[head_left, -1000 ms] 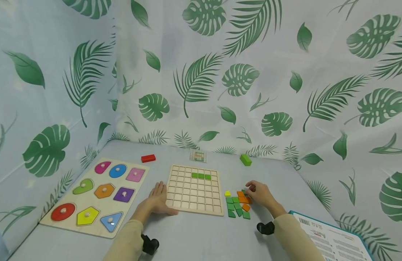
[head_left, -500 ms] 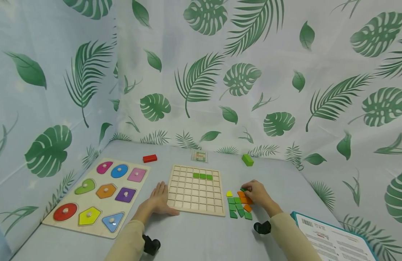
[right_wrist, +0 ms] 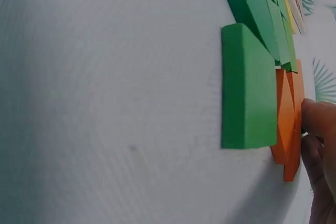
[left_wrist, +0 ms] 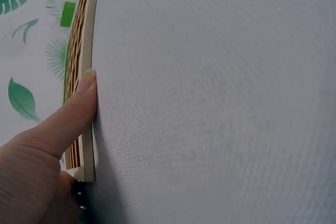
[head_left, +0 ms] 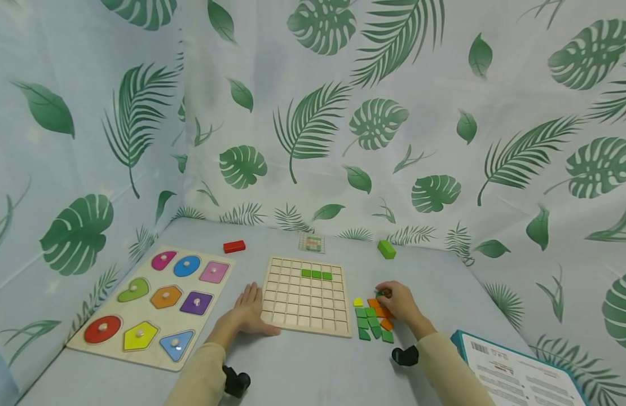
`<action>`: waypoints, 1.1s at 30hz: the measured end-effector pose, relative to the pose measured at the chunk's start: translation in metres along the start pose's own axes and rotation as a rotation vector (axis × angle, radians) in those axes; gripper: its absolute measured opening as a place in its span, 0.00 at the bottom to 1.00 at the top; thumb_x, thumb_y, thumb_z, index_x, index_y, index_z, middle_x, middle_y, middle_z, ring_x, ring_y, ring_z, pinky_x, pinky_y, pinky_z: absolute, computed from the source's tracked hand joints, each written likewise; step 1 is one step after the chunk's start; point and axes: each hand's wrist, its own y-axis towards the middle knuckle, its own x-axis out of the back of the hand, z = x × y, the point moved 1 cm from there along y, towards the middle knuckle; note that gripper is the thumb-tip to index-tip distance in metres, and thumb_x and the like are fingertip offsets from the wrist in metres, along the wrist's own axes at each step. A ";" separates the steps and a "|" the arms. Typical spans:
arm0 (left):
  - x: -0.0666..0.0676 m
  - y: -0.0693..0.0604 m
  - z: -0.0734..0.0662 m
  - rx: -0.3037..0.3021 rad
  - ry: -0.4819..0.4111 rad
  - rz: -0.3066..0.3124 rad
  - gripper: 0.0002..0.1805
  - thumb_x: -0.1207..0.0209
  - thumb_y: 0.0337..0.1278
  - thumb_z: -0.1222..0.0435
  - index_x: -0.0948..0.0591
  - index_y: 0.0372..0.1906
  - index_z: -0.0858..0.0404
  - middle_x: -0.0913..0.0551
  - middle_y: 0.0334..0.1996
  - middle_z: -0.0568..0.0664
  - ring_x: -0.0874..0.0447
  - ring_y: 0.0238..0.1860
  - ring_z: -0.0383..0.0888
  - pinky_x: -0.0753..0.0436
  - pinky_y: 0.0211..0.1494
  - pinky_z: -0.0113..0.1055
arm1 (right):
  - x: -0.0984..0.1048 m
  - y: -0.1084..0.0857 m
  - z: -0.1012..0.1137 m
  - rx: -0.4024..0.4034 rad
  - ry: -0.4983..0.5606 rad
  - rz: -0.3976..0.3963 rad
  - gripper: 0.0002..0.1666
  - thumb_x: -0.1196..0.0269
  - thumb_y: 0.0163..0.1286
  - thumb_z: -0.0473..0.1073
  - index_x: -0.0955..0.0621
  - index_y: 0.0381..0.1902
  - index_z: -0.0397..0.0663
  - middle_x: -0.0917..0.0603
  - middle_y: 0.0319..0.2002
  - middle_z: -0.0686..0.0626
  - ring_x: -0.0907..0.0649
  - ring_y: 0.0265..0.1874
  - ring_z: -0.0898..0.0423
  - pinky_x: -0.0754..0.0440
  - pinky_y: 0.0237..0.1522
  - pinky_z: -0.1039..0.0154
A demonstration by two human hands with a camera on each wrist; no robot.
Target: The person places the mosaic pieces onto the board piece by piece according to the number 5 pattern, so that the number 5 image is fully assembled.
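A wooden grid board [head_left: 305, 304] lies flat, three green tiles [head_left: 316, 274] sitting in one of its upper rows. My left hand [head_left: 248, 313] rests at the board's left corner with fingers straight; in the left wrist view its thumb [left_wrist: 79, 106] presses along the board's edge [left_wrist: 89, 30]. Right of the board lie green tiles [head_left: 362, 323], orange tiles [head_left: 387, 325] and a yellow tile [head_left: 358, 302]. My right hand [head_left: 400, 301] pinches a small green tile [head_left: 379, 294] beside the orange ones. In the right wrist view, fingertips [right_wrist: 310, 116] are just behind the orange tiles [right_wrist: 285, 108].
A shape puzzle board [head_left: 153, 304] with knobbed pieces lies at the left. Toward the back are a red block [head_left: 234, 246], a small patterned card [head_left: 311, 243] and a green block [head_left: 386, 249]. A teal-edged box [head_left: 516, 366] lies at the right front.
My right hand has shifted slightly at the tile group, and the small green tile at its fingertips has moved a little. The left hand has stayed on the board.
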 end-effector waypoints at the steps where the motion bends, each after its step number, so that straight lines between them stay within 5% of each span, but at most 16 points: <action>1: 0.000 0.001 0.001 -0.002 -0.005 -0.001 0.63 0.29 0.39 0.47 0.52 0.69 0.81 0.57 0.70 0.72 0.64 0.72 0.63 0.57 0.72 0.52 | 0.000 0.000 -0.001 0.004 0.009 -0.004 0.14 0.34 0.59 0.34 0.18 0.44 0.40 0.19 0.40 0.46 0.22 0.37 0.51 0.21 0.46 0.50; 11: -0.011 0.013 0.011 -0.013 -0.004 -0.020 0.65 0.30 0.38 0.45 0.54 0.69 0.80 0.60 0.71 0.71 0.67 0.72 0.62 0.60 0.72 0.51 | 0.003 0.004 0.008 0.027 0.038 -0.050 0.18 0.34 0.60 0.36 0.21 0.48 0.38 0.18 0.40 0.46 0.21 0.37 0.51 0.20 0.47 0.53; 21: -0.018 0.022 0.018 -0.004 0.036 -0.012 0.66 0.31 0.39 0.42 0.55 0.70 0.78 0.61 0.72 0.69 0.68 0.72 0.60 0.61 0.72 0.50 | -0.012 0.018 0.038 0.209 0.080 -0.120 0.18 0.32 0.58 0.33 0.21 0.47 0.33 0.18 0.40 0.44 0.19 0.39 0.49 0.19 0.45 0.54; 27: -0.010 0.013 0.011 0.006 0.012 -0.004 0.64 0.31 0.40 0.44 0.54 0.70 0.78 0.60 0.72 0.70 0.66 0.72 0.61 0.60 0.72 0.50 | -0.025 0.029 0.057 0.354 0.114 -0.123 0.18 0.30 0.55 0.32 0.20 0.45 0.34 0.17 0.38 0.44 0.18 0.38 0.50 0.18 0.41 0.57; 33: -0.008 0.010 0.008 0.006 0.000 -0.001 0.65 0.30 0.39 0.44 0.54 0.70 0.79 0.60 0.71 0.71 0.66 0.72 0.62 0.60 0.72 0.51 | -0.036 0.038 0.077 0.392 0.137 -0.125 0.18 0.30 0.54 0.31 0.20 0.44 0.33 0.17 0.37 0.45 0.18 0.37 0.51 0.18 0.40 0.60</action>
